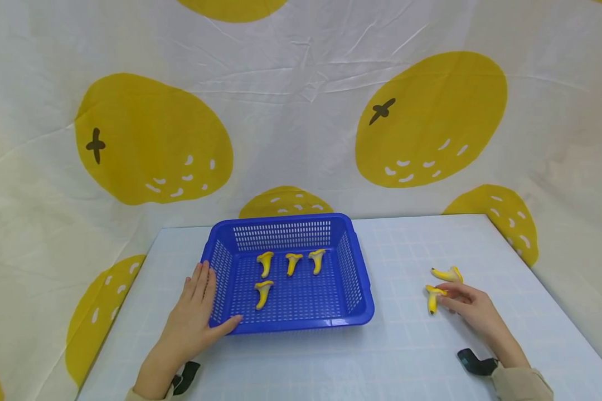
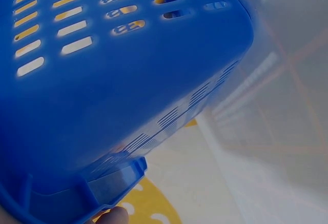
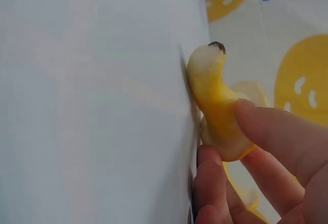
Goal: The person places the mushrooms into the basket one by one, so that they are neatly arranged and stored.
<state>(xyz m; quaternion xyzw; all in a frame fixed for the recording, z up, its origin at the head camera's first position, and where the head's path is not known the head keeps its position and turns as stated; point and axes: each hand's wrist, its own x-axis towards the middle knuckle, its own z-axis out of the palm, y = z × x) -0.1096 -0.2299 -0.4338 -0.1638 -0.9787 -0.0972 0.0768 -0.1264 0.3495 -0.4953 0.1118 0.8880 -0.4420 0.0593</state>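
Taking twelve o'clock as straight ahead of the person, I see the right hand [image 1: 474,313] over the right side of the table [image 1: 406,362], narrowed to a pinch on a yellow mushroom [image 1: 433,298]. The mushroom is at about ten o'clock from the middle of that hand, right at the fingertips, thumb on one side and fingers on the other; its cap faces twelve and its dark-tipped stem points to six. Whether it touches the table I cannot tell. A second mushroom [image 1: 448,274] lies on the table just beyond these fingers, at eleven o'clock from the hand, cap toward three. The left hand [image 1: 193,316] is spread wide, its fingers straight against the nine o'clock side of a blue basket [image 1: 306,326], its thumb stretched to the near corner at about eight. Inside the basket lie four more mushrooms [image 1: 262,296], at ten, twelve, one and eight o'clock from its centre, all caps toward twelve. Beyond the basket hangs a pale cloth [image 1: 301,145] printed with yellow fruit.
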